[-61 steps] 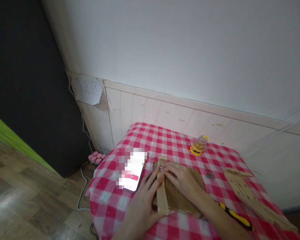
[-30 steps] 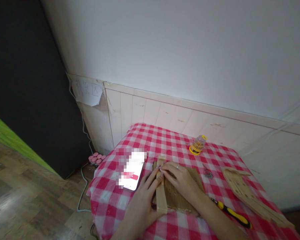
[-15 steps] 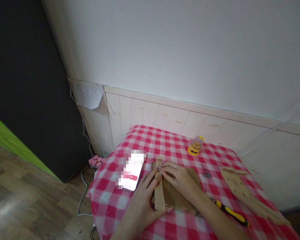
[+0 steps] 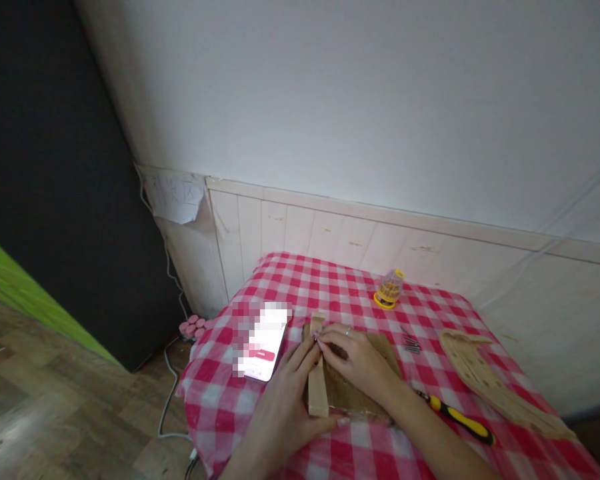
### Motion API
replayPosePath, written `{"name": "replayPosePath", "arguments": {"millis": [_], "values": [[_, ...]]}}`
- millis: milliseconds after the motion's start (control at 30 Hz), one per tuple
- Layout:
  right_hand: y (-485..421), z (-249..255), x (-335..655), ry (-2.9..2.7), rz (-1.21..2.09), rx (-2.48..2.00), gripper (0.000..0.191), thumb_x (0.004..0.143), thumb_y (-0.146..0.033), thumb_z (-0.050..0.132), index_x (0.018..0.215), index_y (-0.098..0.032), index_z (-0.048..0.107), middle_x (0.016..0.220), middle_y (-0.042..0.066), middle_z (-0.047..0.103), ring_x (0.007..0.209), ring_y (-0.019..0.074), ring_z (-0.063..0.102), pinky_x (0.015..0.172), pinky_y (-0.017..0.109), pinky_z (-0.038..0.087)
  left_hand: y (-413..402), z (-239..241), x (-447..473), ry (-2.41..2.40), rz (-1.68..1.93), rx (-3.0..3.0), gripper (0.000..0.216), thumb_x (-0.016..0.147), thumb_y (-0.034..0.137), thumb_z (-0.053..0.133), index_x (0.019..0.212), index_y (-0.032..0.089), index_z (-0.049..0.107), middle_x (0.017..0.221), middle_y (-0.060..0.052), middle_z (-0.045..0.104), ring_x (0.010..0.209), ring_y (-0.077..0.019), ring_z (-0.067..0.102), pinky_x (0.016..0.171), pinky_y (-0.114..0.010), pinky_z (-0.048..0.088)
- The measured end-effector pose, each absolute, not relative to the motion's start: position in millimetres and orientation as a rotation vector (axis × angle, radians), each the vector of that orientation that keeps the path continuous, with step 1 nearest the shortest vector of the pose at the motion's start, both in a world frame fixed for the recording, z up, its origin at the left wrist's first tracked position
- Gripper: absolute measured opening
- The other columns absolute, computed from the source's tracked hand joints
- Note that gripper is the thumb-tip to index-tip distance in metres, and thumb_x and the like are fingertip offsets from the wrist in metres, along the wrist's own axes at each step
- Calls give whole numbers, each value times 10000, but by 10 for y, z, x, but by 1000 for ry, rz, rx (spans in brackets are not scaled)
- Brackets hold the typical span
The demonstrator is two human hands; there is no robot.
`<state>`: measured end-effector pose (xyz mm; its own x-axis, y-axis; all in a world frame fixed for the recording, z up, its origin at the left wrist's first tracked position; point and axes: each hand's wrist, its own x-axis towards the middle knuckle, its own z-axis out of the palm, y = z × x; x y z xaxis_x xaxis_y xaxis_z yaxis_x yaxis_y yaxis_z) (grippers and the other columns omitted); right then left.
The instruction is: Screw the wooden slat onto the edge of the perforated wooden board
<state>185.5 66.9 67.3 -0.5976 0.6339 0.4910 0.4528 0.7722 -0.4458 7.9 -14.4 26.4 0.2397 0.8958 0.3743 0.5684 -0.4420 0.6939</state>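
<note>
Lining up a pale wooden strip (image 4: 318, 390) along the left edge of a darker wooden board (image 4: 353, 390), by the look of it, both lying on the checked tabletop (image 4: 330, 280) just right of a phone (image 4: 266, 341). Left hand (image 4: 285, 400) with grip closed on the strip, fingers flat along its outer side, thumb at the near end. Right hand (image 4: 360, 360) with fingertips pressed together atop the strip's far part; cannot tell whether pinching anything small. Screws (image 4: 411, 343) and yellow screwdriver (image 4: 455, 418) near, rightward. Likely need next: holding the strip flush and unmoving against the board's edge.
</note>
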Motion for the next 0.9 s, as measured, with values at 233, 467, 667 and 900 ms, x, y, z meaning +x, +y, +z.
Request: {"name": "replayPosePath", "arguments": {"millis": [233,467,667,900], "values": [[665,669,1832,-2296,370,-805,223,980,-139,554,1007,-207,765,1058,92,815,998,220,776,914,371,645,-80,244,110,1396,1095,2149,968,677,370,967,1517,223,510,1586,-187,526,1461,-427,495,1156,-671,470],[636,683,1832,-2331,323,-857,209,981,-138,571,1009,-205,767,1044,87,813,988,219,776,897,359,644,-40,108,193,1494,1234,2151,831,739,390,903,1478,249,551,1519,-137,608,1410,-412,549,1146,-654,490],[598,821,1824,-2389,306,-916,209,989,-148,589,1073,-199,774,1089,89,812,1018,217,771,947,345,620,-18,12,184,1559,1253,2229,650,845,360,781,1448,235,574,1501,-113,632,1488,-403,460,1167,-623,478],[359,1203,2538,-2413,343,-1278,476,1002,-326,635,1472,-285,573,1248,103,785,1052,267,778,874,387,642,4,-43,174,1510,1327,2220,664,883,379,739,1492,243,515,1539,-122,599,1437,-364,545,1119,-567,547]]}}
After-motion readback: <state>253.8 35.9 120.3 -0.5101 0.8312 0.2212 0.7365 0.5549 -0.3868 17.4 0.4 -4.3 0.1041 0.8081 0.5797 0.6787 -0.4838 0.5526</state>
